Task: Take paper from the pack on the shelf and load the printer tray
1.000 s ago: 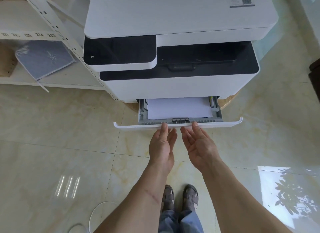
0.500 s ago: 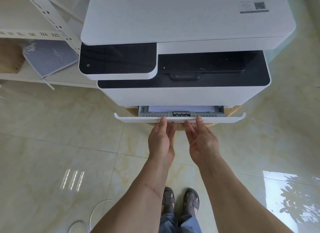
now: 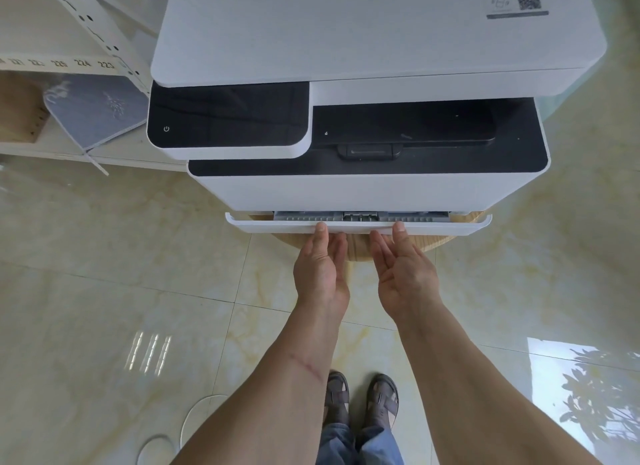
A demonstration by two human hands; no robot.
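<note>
The white printer (image 3: 363, 194) stands on a low round wooden base. Its paper tray (image 3: 450, 226) sticks out only a narrow strip, with the grey tray rim just showing behind the white front panel. The loaded paper is hidden inside. My left hand (image 3: 320, 270) and my right hand (image 3: 403, 274) hold the middle of the tray's front panel, thumbs on its top edge and fingers below it. A blue-grey paper pack (image 3: 100, 108) lies on the shelf at the left.
The white shelf (image 3: 69, 153) with a perforated upright and numbered labels stands left of the printer. The wooden base (image 3: 360, 250) juts out under the tray. A white cable (image 3: 194, 419) loops on the tiled floor near my sandalled feet (image 3: 360, 399).
Both hands have pushed the tray inward. The white sheets visible a second ago are now out of sight inside the printer, and only a thin strip of tray remains out.
</note>
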